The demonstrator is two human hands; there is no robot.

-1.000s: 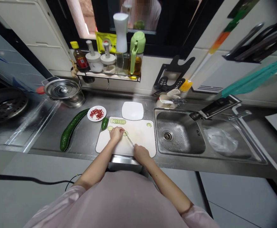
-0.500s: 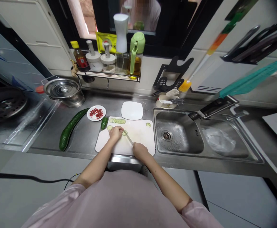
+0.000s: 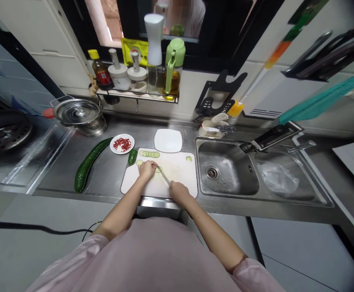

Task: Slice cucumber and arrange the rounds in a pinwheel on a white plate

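Note:
In my right hand (image 3: pixel 179 192) is the handle of a small knife (image 3: pixel 165 177), its blade pointing up and left over the white cutting board (image 3: pixel 180 174). The blade tip meets a thin cucumber slice (image 3: pixel 158 170) lying near the board's middle. My left hand (image 3: pixel 147 169) rests on the board with its fingertips pressed together at the slice's left edge. Another slice (image 3: pixel 139 162) lies just left of that hand. A row of overlapping cucumber slices (image 3: pixel 149 154) runs along the board's top left, and a couple of pieces (image 3: pixel 188 158) sit at the top right.
A cucumber stub (image 3: pixel 132 157) touches the board's left edge. Farther left lie a whole long cucumber (image 3: pixel 88 162) and a plate of chopped red pieces (image 3: pixel 122 144). Behind the board is a white square plate (image 3: pixel 168 140). A sink (image 3: pixel 228 168) stands to the right, a lidded pot (image 3: pixel 82 115) back left.
The view has shifted very slightly. Both hands, the knife and the slices keep nearly the same places on the board.

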